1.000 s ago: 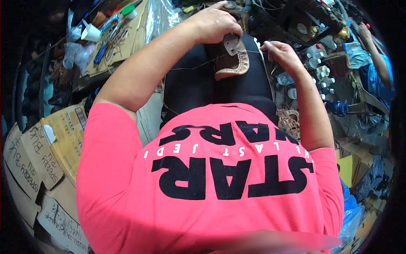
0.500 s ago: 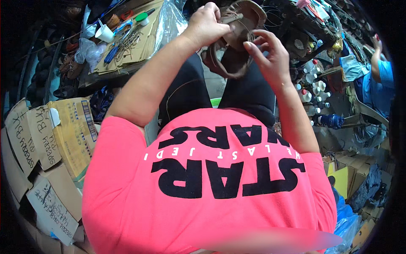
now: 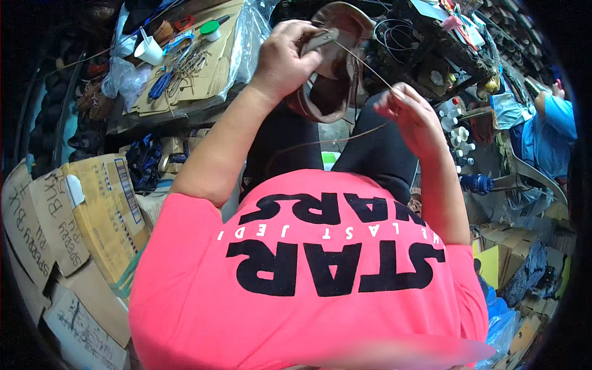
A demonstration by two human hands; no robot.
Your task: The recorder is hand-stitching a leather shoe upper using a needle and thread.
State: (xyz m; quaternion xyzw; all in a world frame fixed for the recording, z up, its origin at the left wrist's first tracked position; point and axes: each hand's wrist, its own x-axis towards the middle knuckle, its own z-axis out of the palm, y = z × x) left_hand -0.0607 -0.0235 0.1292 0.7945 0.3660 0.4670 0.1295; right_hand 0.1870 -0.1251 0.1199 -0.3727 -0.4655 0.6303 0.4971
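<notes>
The brown leather shoe [image 3: 336,68] now sits higher and closer to the person than one second ago, when it lay lower over the lap, and the left hand [image 3: 285,58] has turned it so that its open, hollow side faces up. The fingers of this hand are clenched around the far edge of the shoe and hold it above the knees, a little left of the middle of the scene. The right hand [image 3: 410,114] has come away from the shoe to the right and near side, and its fingers are pinched on a thin thread [image 3: 364,65], which runs tight from the shoe to the hand. Half a second ago this hand was touching the shoe, so I judge that a stitch is just pulled through and the thread is being drawn tight. A second, looser length of thread [image 3: 333,140] hangs across the black trousers [image 3: 382,154]. By count I see one shoe, two hands of the person, and two visible runs of thread; whether they are one piece I cannot tell. On the bench [image 3: 203,68] at far left stand one white cup [image 3: 149,52] and one small round green lid [image 3: 210,28]. At the far right one other person in a blue sleeve [image 3: 558,117] is sitting.
</notes>
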